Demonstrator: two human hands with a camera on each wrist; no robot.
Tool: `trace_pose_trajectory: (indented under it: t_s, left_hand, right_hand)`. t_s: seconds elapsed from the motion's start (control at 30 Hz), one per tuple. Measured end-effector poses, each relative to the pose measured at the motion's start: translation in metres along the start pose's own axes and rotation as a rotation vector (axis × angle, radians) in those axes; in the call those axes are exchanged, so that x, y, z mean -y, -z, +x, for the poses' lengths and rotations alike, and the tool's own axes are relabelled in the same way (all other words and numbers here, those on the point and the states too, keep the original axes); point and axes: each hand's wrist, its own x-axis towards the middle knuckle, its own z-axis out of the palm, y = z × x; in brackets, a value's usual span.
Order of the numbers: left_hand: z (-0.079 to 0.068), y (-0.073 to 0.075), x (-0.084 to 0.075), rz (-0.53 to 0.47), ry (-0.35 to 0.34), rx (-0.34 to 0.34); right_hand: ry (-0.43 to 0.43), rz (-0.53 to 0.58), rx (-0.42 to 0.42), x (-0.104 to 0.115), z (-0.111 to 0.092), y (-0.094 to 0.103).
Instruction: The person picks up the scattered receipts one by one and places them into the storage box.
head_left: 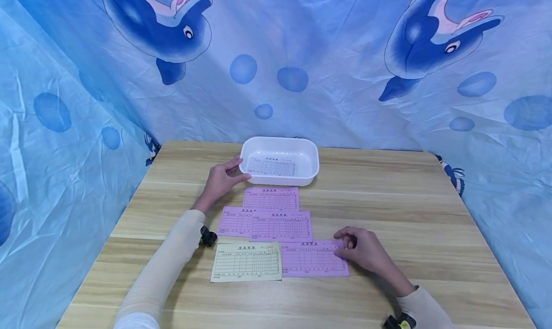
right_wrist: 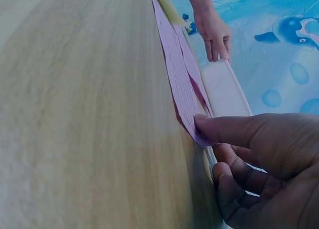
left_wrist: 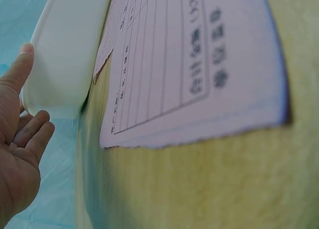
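purple slips: four (right grip pinching one), plus one green slip; left grip holds one white tray.

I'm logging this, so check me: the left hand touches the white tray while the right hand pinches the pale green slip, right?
Not quite: the right wrist view shows the right hand pinching a purple slip, not the pale green slip. The left hand does touch the white tray.
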Motion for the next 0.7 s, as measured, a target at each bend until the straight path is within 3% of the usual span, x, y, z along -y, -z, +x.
trace_pose_trajectory:
  t_s: [0.7]
  left_hand:
    - [-0.001, 0.0, 0.001, -0.001, -0.003, -0.002]
  right_hand:
    - [0.119, 0.037, 0.06, -0.01, -0.012, 0.01]
